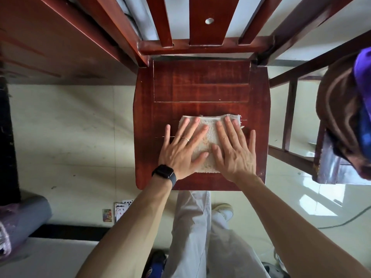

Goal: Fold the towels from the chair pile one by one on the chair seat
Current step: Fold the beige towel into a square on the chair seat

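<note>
The left hand (183, 149) and right hand (233, 149) are pressing flat, fingers (197, 135) spread apart, on a squarish, nubby cream terry towel (208, 135) lying near the front edge of the glossy red-brown wooden chair seat (200, 87).

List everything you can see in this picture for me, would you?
chair: one, reddish-brown wood, centre
towel: one, cream, folded, front of the chair's seat
second chair: one, dark wood, right
cloth pile: one, brown, purple and blue, on the second chair
playing cards: several, white, floor at lower left
rolled mat: one, grey, lower left
trousers: one pair, pale grey, bottom centre
shoe: one, white, beside the trousers
watch: one, black, left wrist
ring: one, pale, left hand
left hand: flat on the towel
right hand: flat on the towel
</note>
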{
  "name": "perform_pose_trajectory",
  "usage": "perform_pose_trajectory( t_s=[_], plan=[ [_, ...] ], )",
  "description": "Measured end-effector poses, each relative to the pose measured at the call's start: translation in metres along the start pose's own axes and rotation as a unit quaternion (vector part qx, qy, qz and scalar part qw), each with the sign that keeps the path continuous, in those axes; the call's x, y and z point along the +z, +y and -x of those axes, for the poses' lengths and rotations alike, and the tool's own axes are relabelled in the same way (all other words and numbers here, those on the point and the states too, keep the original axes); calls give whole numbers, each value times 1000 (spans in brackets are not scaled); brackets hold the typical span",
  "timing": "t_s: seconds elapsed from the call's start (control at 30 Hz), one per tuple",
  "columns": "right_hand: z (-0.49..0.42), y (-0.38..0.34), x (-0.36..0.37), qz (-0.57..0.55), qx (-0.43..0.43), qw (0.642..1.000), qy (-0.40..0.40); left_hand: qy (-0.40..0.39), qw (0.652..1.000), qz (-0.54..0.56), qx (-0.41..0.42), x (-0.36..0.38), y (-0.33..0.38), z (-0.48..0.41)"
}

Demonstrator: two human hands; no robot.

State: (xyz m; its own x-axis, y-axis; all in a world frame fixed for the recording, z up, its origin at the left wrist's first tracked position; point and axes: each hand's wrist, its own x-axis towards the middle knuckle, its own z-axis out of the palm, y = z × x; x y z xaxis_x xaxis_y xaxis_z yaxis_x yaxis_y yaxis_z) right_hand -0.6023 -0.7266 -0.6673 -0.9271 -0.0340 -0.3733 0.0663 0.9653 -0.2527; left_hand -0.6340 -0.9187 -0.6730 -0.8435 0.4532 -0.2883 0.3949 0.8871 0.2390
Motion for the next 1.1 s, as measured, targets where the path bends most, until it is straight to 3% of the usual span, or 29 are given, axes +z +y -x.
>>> perform_pose_trajectory(
  t_s=[0.27,0.4,0.47,0.53,0.6,0.63,0.67,0.83,1.0,1.1],
  plan=[
    [7,-17,-2,-51,136,989,-7,-15,998,9,-67,-5,8,6],
    [17,-21,-25,-137,175,975,28,20,982,112,-148,-24,18,11],
    [21,-18,-38,-205,213,953,71,98,953,207,-198,-38,22,12],
    [19,-13,-48,-337,304,888,69,118,878,341,-313,-48,23,10],
    [14,-8,-55,-422,372,827,12,60,775,461,-427,-53,21,6],
    [11,-6,-57,-427,375,823,-14,19,739,494,-459,-52,18,3],
    [8,-3,-58,-426,372,824,-32,-13,724,506,-469,-51,13,2],
    [-8,10,-60,-445,381,806,-88,-74,737,511,-435,-52,-5,-1],
    [-18,24,-58,-474,384,779,-147,-134,712,548,-419,-56,-21,-8],
    [-18,28,-58,-467,370,789,-153,-142,691,571,-420,-59,-27,-9]
  ],
)
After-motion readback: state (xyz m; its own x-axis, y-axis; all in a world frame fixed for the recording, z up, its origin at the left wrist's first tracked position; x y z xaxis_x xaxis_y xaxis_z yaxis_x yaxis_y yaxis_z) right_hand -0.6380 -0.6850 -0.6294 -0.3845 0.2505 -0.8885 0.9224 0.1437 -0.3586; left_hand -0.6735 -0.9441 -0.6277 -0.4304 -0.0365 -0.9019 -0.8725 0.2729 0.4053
